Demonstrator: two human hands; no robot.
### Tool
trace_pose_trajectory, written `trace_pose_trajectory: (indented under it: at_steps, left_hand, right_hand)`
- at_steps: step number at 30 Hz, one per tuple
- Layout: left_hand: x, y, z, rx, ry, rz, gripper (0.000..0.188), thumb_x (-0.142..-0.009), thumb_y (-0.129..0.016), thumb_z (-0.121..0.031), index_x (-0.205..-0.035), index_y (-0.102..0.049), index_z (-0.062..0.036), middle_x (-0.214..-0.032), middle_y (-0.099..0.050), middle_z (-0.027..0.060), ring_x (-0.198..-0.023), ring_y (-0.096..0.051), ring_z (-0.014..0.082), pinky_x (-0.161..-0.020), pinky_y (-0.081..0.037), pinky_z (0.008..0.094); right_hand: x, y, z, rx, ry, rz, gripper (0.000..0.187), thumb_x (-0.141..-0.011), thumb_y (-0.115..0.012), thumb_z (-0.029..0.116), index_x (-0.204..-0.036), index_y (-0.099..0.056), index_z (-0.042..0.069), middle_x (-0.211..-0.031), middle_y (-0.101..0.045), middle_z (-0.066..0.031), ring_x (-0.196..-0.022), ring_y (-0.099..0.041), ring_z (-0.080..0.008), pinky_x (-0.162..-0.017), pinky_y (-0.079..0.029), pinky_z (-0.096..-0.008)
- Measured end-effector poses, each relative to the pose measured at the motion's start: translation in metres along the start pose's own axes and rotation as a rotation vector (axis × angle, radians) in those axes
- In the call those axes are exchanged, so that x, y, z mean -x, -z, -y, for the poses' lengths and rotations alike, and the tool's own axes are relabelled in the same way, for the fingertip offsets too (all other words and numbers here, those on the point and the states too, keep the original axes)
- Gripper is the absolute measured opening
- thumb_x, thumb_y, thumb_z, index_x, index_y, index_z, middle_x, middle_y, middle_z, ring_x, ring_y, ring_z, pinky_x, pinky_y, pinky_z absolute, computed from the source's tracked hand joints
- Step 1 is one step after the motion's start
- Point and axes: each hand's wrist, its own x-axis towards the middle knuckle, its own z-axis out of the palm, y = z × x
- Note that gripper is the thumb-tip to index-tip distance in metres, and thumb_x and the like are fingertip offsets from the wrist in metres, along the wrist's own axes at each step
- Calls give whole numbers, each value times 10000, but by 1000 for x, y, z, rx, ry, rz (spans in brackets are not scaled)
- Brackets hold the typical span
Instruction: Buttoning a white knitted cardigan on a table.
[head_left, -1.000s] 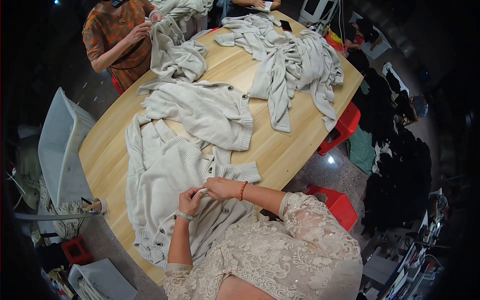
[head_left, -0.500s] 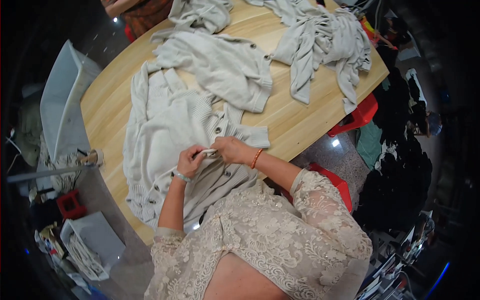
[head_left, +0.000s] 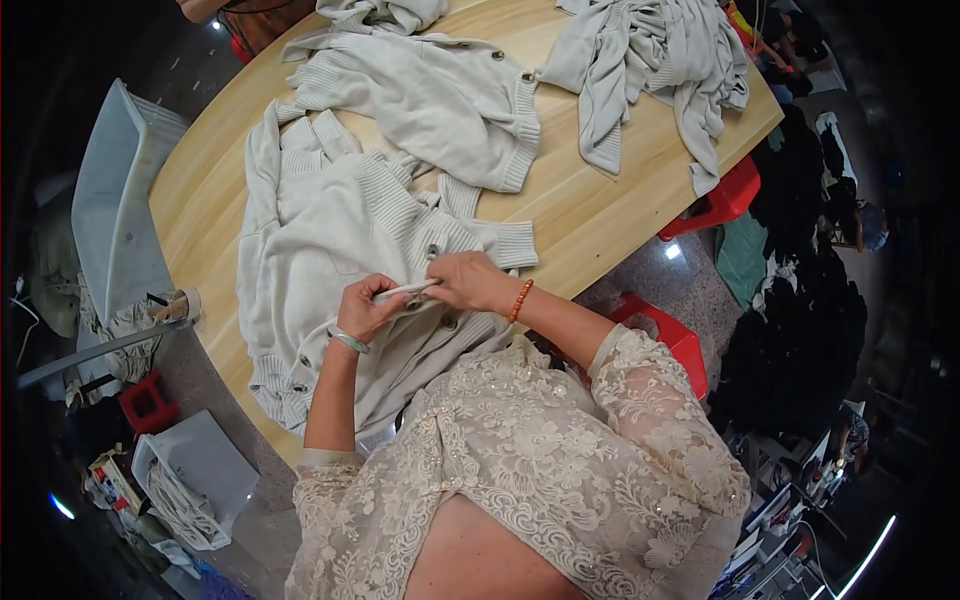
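A light grey knitted cardigan (head_left: 310,225) with dark buttons lies spread on the table edge in front of me. My left hand (head_left: 367,308) pinches the cardigan's button edge, which is folded up between my hands. Close beside it, my right hand (head_left: 468,281) grips the same edge, its fingers closed on the knit. A button (head_left: 433,251) shows just above my right hand, and another button (head_left: 449,322) sits below it. The lower part of the garment hangs toward my lap. What my fingertips press on is partly hidden.
A second cardigan (head_left: 430,105) lies beyond on the wooden table (head_left: 590,225), with a heap of grey knitwear (head_left: 650,60) at the far right. Red stools (head_left: 670,340) stand under the right edge. White bins (head_left: 120,190) stand at left; dark cloth (head_left: 790,340) is piled at right.
The edge between my hands is now raised and stretched into a narrow fold. My left hand has shifted slightly left, and my hands are a little farther apart. The view has tilted slightly.
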Motion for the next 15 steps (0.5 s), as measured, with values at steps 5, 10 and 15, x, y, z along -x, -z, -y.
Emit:
trace_pose_trajectory:
  at_steps: [5,10,15]
  left_hand:
    - [-5,-13,-18,-436,177,-108,222,-713,-771,-224,-803,-627,-81,-777,-641,61,-679,-601,214,-648,-463,313]
    - [-29,-34,-45,-627,-419,-351,242,-683,-703,-98,-899,-596,-71,-870,-550,122,-854,-538,319,-715,-439,408]
    - [-75,-69,-25,-468,-215,-315,233,-716,-668,-99,-933,-603,-46,-894,-565,168,-855,-557,358,-754,-462,411]
  right_hand:
    - [18,5,-23,159,-95,-2,190,-834,-597,242,-928,-599,77,-907,-600,-108,-868,-608,-320,-723,-485,-432]
    - [18,18,-28,241,-120,15,155,-836,-585,212,-902,-585,72,-905,-594,-129,-850,-607,-346,-717,-485,-447]
    - [12,14,-28,211,-74,-65,152,-817,-584,174,-902,-541,55,-902,-582,-135,-796,-597,-364,-682,-471,-476]
